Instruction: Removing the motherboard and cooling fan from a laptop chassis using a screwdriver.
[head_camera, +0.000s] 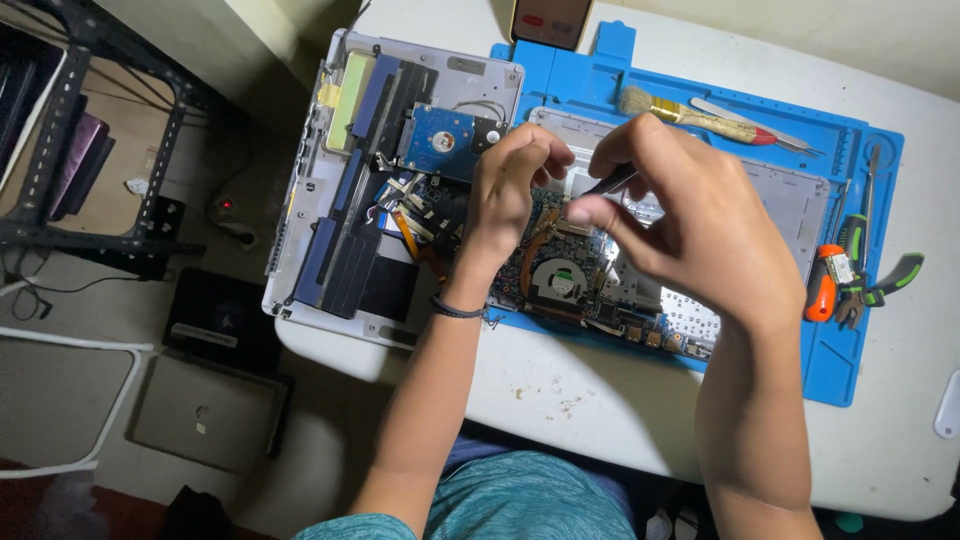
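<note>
A dismantled laptop lies on a blue work mat. Its bottom case, with a hard drive, hangs off the table's left edge. The motherboard with a round fan rests on the upturned keyboard deck. My left hand hovers over the motherboard with its fingers curled and pinched; whether it holds something small I cannot tell. My right hand grips thin dark tweezers whose tip points toward my left fingers.
A wooden brush and a flat pry tool lie at the mat's back. An orange screwdriver and green-handled pliers sit at its right. A phone stands at the far edge. Closed laptops lie on the floor left.
</note>
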